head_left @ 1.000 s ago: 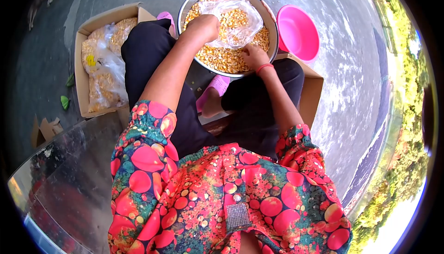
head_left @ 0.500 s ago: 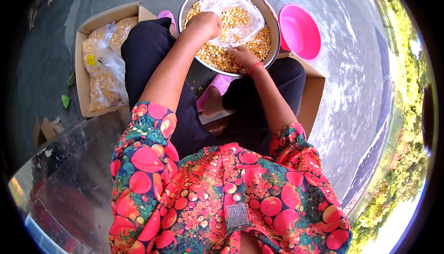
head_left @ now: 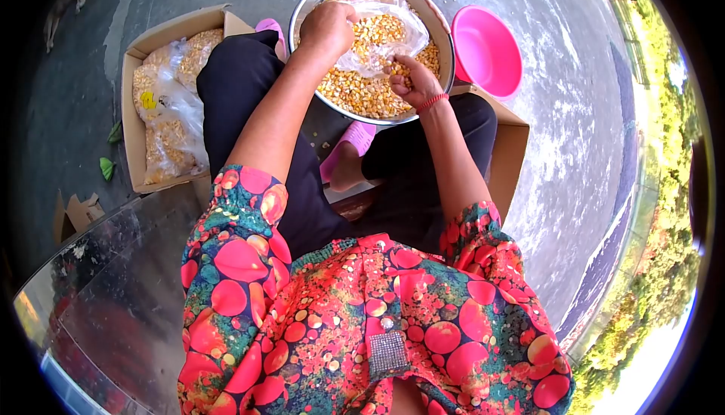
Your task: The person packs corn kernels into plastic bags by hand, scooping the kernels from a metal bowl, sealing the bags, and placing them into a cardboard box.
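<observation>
A round metal basin (head_left: 450, 75) full of yellow corn kernels (head_left: 355, 94) rests between my knees. Inside it lies a clear plastic bag (head_left: 414, 33), spread at the mouth and partly filled with kernels. My left hand (head_left: 328, 31) is closed on the bag's left edge; its fingertips are partly hidden behind the knuckles. Over the basin's lower right part, my right hand (head_left: 417, 85) is turned palm up with curled fingers around a small handful of corn kernels, beside the bag's near edge.
On the left, a cardboard box (head_left: 130, 139) holds clear bags of corn (head_left: 165, 143). A pink plastic basin (head_left: 507, 60) stands right of the metal one, by another cardboard box (head_left: 510, 151). An animal (head_left: 68, 0) is at the far upper left.
My right hand has lifted from the loose corn and turned palm up with kernels in it, closer to the bag. My left hand has shifted slightly left and up.
</observation>
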### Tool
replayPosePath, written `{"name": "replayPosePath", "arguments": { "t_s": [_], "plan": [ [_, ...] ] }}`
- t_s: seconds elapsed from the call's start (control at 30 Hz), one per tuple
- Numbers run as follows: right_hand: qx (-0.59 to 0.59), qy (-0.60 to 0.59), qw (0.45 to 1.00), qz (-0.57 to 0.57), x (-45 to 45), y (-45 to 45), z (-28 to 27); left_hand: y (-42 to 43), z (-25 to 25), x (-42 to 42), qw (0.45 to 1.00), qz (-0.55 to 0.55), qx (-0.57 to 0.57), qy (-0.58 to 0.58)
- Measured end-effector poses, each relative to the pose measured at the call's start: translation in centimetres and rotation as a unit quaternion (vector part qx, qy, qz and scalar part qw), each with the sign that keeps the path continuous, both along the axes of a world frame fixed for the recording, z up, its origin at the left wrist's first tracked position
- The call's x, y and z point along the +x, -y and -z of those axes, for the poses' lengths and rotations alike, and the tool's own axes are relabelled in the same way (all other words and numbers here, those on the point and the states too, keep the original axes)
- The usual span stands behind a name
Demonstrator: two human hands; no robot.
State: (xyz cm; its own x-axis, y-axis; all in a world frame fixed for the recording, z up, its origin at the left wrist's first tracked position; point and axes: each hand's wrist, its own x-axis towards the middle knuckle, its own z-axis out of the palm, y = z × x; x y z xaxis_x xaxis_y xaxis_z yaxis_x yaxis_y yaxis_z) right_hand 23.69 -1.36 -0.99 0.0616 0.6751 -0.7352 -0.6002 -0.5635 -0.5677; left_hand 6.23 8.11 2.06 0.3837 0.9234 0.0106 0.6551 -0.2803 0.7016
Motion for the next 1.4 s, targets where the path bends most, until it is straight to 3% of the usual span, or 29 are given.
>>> {"name": "replayPosePath", "arguments": {
  "t_s": [0.03, 0.1, 0.17, 0.3, 0.37, 0.43, 0.5, 0.63, 0.7, 0.73, 0.77, 0.83, 0.9, 1.0, 1.17, 1.23, 1.3, 1.4],
  "plan": [
    [0.0, 0.028, 1.0, 0.013, 0.0, -0.8, 0.1, -0.1, 0.1, 0.0, 1.0, -0.008, 0.018, 0.014],
    [0.059, -0.033, 0.996, -0.049, 2.0, -2.8, 1.9, -0.2, 0.3, -0.1, 0.999, -0.004, 0.027, 0.019],
    [0.057, 0.044, 0.997, 0.025, 0.1, -4.8, -0.1, -0.1, 0.3, -0.2, 0.999, -0.003, 0.035, 0.023],
    [0.137, 0.106, 0.984, -0.041, -0.2, -6.7, -1.7, 0.0, 0.2, -0.2, 0.999, 0.007, 0.024, 0.026],
    [0.145, 0.302, 0.94, -0.068, -1.1, -5.8, -3.3, -0.1, 0.2, -0.2, 0.999, 0.01, 0.035, 0.024],
    [0.155, 0.304, 0.937, -0.073, -0.3, -5.0, -2.7, -0.2, 0.2, -0.2, 1.0, 0.015, 0.019, 0.011],
    [0.121, 0.221, 0.956, -0.147, 0.9, -3.4, -2.4, -0.1, 0.2, -0.1, 1.0, 0.018, 0.017, 0.011],
    [0.067, 0.289, 0.938, -0.181, 2.4, 0.5, 1.1, -0.1, 0.7, 0.1, 1.0, 0.025, 0.017, 0.002],
    [0.065, 0.536, 0.794, -0.281, 2.7, 2.3, 3.8, 0.1, 0.2, 0.1, 0.999, 0.038, -0.002, -0.013],
    [0.139, 0.695, 0.658, -0.255, 2.2, 3.2, 5.3, 0.2, 0.0, 0.0, 0.998, 0.048, -0.022, -0.029],
    [0.131, 0.699, 0.655, -0.253, 1.0, 3.3, 4.9, 0.3, 0.0, -0.1, 0.998, 0.05, -0.019, -0.03],
    [0.141, 0.739, 0.599, -0.274, -0.1, 3.4, 5.1, 0.5, 0.7, 0.0, 0.997, 0.056, -0.029, -0.033],
    [0.112, 0.719, 0.61, -0.315, -0.6, 3.4, 4.6, 0.3, 1.8, -0.1, 0.996, 0.084, -0.011, -0.026],
    [0.172, 0.725, 0.583, -0.324, -0.9, 3.5, 4.4, 0.1, 2.5, -0.2, 0.992, 0.123, -0.033, -0.023],
    [0.114, 0.705, 0.562, -0.419, -1.6, 2.8, 4.8, -0.2, 3.9, -0.9, 0.986, 0.166, 0.01, 0.009],
    [0.093, 0.687, 0.577, -0.432, -2.0, 2.6, 4.7, -0.6, 5.9, -1.4, 0.983, 0.179, 0.027, 0.021],
    [0.141, 0.702, 0.563, -0.413, -2.1, 3.0, 4.4, -0.3, 5.6, -1.5, 0.984, 0.173, 0.026, 0.035],
    [0.12, 0.692, 0.557, -0.443, -2.0, 2.5, 5.4, 0.3, 3.4, -1.5, 0.985, 0.163, 0.045, 0.041]
  ]
}}
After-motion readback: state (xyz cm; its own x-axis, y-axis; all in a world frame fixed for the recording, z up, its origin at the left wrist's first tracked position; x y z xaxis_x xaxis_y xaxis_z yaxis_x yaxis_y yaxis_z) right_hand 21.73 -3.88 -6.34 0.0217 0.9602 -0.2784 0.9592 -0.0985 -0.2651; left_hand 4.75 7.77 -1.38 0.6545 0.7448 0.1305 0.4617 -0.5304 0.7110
